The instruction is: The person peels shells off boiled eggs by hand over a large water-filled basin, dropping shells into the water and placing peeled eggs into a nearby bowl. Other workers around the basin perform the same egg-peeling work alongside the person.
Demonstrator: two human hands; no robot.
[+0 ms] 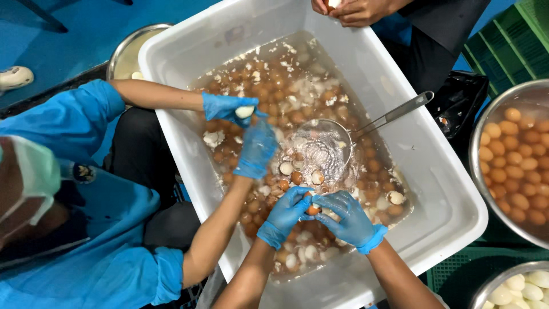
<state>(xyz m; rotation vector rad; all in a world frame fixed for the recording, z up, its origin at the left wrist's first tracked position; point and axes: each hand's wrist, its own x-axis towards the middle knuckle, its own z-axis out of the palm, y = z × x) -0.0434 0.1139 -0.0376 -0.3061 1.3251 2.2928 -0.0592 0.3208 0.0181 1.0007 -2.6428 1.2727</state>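
Both gloved hands, left hand (284, 213) and right hand (346, 216), pinch one brown egg (312, 210) between them over the white tub (440, 189), fingers covering most of it. The murky water hides the eggs below. A co-worker's gloved hands (246, 129) crowd the tub's left, a wire skimmer (320, 151) sits in the middle, so there's little free room

Single head view, steeply down, seemingly close
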